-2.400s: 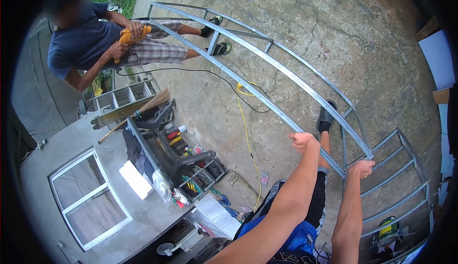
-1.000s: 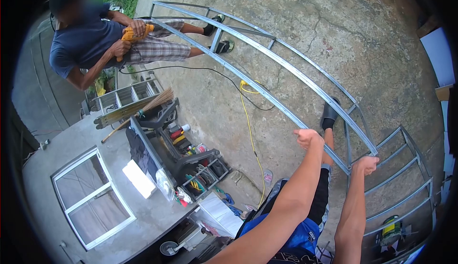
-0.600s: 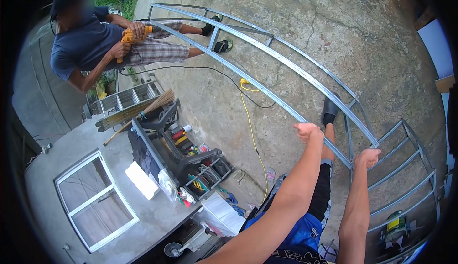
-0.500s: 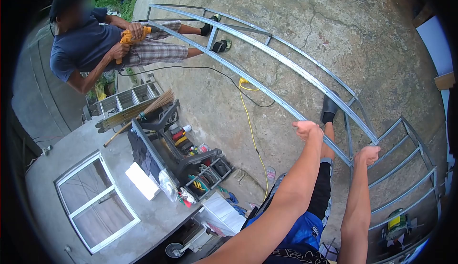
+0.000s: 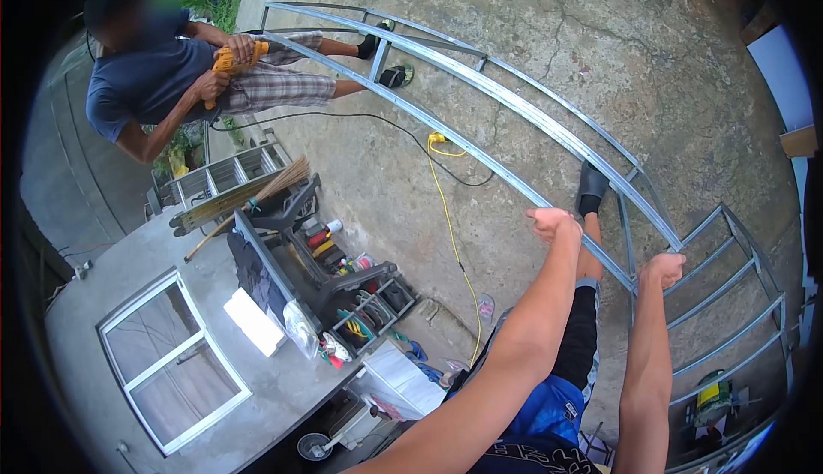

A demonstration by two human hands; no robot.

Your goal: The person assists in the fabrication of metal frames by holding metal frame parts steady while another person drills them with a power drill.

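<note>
A long curved frame of silvery metal channels [image 5: 506,109] stretches from the upper left to the lower right. My left hand [image 5: 554,223] is wrapped round its near rail. At the frame's right end, my right hand [image 5: 663,270] is closed on the metal by the end of the middle rail. The fingers of both hands are curled. At the far left end, a co-worker [image 5: 154,54] stands holding an orange power drill [image 5: 233,61] with both hands, its front against the frame's end.
Another metal frame [image 5: 724,290] lies at the lower right, near a green machine [image 5: 710,393]. A yellow cord [image 5: 447,208] and a black cable cross the concrete floor. At left are a ladder [image 5: 210,184], a broom, a tool rack [image 5: 343,281] and a white-framed window [image 5: 176,363].
The frame and my hands have shifted very slightly. The co-worker and the drill are a little higher in view. Both my hands keep their hold.
</note>
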